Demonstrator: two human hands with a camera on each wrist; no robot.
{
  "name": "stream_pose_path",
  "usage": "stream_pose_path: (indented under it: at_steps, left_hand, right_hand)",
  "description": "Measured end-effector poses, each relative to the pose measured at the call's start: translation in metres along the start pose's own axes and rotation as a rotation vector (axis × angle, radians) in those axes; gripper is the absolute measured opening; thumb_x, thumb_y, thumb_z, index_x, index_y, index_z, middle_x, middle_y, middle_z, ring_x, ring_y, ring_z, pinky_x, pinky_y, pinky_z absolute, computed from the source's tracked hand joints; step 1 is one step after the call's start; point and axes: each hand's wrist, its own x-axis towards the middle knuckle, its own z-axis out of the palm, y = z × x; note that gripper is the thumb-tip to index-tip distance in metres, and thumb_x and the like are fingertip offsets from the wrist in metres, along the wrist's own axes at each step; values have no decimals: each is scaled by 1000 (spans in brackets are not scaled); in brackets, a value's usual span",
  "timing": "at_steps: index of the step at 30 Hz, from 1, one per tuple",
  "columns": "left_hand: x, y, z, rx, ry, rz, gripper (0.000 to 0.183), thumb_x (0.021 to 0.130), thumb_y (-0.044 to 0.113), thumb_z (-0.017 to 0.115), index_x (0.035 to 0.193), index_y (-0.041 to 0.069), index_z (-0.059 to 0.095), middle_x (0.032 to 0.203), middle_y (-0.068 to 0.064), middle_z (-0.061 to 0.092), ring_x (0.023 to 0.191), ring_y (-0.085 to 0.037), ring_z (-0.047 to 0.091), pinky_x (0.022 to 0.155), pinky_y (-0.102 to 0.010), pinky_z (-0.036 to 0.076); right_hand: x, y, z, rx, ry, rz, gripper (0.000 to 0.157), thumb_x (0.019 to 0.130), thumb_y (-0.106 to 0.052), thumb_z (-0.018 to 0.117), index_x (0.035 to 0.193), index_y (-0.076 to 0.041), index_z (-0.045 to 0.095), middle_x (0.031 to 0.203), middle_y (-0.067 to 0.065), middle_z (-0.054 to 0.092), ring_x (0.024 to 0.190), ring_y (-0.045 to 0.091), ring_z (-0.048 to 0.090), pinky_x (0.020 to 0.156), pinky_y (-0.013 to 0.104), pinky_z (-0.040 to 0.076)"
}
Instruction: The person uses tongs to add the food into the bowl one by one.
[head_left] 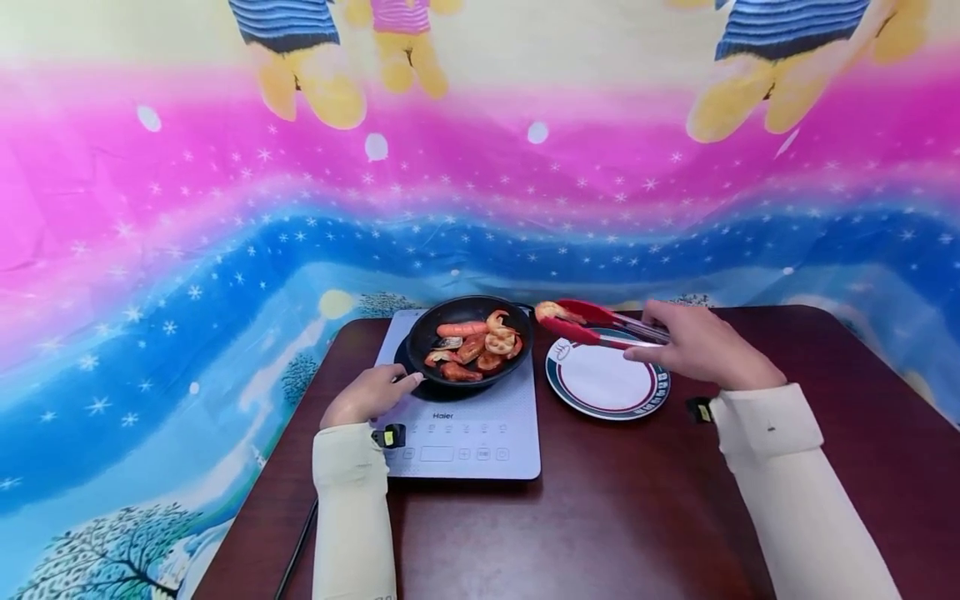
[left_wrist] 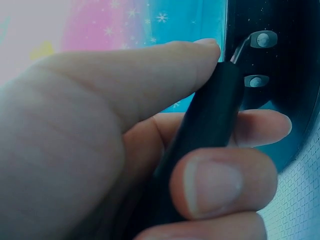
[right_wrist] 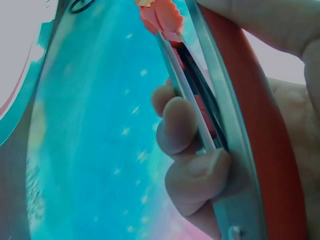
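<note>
My left hand [head_left: 369, 395] grips the black handle [left_wrist: 210, 115] of a frying pan [head_left: 420, 333], fingers curled round it. The pan sits tilted on a white induction cooktop [head_left: 495, 450] and holds shrimp, a sausage [head_left: 461, 329], a lotus root slice [head_left: 500, 342] and browned pieces. In my right hand [head_left: 701, 343] are red-tipped metal tongs [head_left: 637, 325], squeezed between thumb and fingers. Their tips pinch a shrimp [head_left: 553, 312] above the gap between pan and plate. Below the tongs lies a white plate [head_left: 603, 379] with a green patterned rim.
The brown table [head_left: 600, 500] ends at a printed cloth backdrop [head_left: 465, 183] behind and to the left. A black cord [head_left: 300, 537] runs along the table beside my left sleeve [head_left: 352, 508].
</note>
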Motion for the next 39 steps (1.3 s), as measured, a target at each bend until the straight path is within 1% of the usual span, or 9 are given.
stream_pose_path:
  at_steps: [4, 7, 9, 12, 17, 19, 23, 27, 39]
  left_hand:
    - [-1, 1, 0, -16, 1, -13, 39, 100, 43, 49, 107, 7, 60, 70, -7, 44, 55, -19, 42, 50, -34, 41]
    - [-1, 1, 0, -15, 3, -14, 39, 100, 43, 49, 107, 7, 60, 70, -7, 45, 56, -19, 43, 50, -34, 41]
    - [-1, 1, 0, -12, 4, -14, 39, 100, 43, 49, 106, 7, 60, 69, -6, 45, 57, -19, 43, 52, -34, 41]
    - [0, 2, 1, 1, 1, -2, 39, 100, 43, 48, 105, 7, 61, 68, -6, 45, 56, -19, 44, 54, -34, 41]
    - [0, 3, 2, 3, 3, -2, 38, 100, 43, 49, 104, 7, 61, 69, -6, 45, 56, -19, 44, 56, -35, 41]
    - [0, 3, 2, 0, 4, -9, 39, 99, 43, 49, 105, 7, 61, 68, -6, 45, 55, -19, 43, 56, -34, 41]
    - [-1, 2, 1, -1, 5, -11, 40, 99, 44, 49, 106, 6, 61, 67, -6, 44, 53, -18, 42, 56, -34, 41]
    - [-1, 1, 1, 0, 6, -5, 40, 100, 44, 49, 106, 6, 61, 67, -6, 44, 54, -18, 42, 56, -34, 41]
    - [-2, 2, 0, -6, 0, -11, 40, 100, 44, 48, 107, 7, 61, 67, -6, 45, 55, -18, 43, 54, -34, 41]
  right_hand:
    - [24, -18, -4, 29, -13, -59, 59, 76, -56, 76, 108, -10, 55, 84, 4, 58, 74, 19, 55, 59, 33, 47]
    - [43, -32, -1, 61, -45, -87, 60, 76, -56, 75, 110, -10, 55, 86, 5, 59, 75, 20, 56, 59, 34, 47]
    - [55, -40, 4, 73, -69, -105, 58, 78, -54, 75, 110, -11, 54, 87, 5, 59, 76, 21, 56, 60, 34, 47]
    - [69, -47, 14, 71, -87, -128, 48, 81, -49, 74, 105, -12, 55, 84, 4, 59, 74, 21, 55, 62, 35, 45]
    - [86, -61, 32, 63, -132, -178, 42, 82, -43, 75, 101, -12, 55, 78, 5, 52, 69, 21, 48, 61, 35, 39]
    - [90, -68, 37, 51, -158, -192, 42, 82, -43, 75, 102, -11, 55, 77, 5, 51, 68, 21, 46, 60, 36, 38]
    - [94, -80, 45, 26, -195, -195, 41, 82, -43, 75, 102, -13, 55, 80, 3, 55, 69, 21, 50, 61, 35, 41]
    - [94, -86, 50, 12, -198, -181, 39, 82, -44, 75, 100, -16, 55, 85, 2, 59, 74, 21, 53, 63, 36, 43]
    - [93, -94, 54, -10, -182, -134, 41, 79, -44, 78, 101, -17, 57, 89, 1, 60, 80, 21, 55, 71, 38, 47]
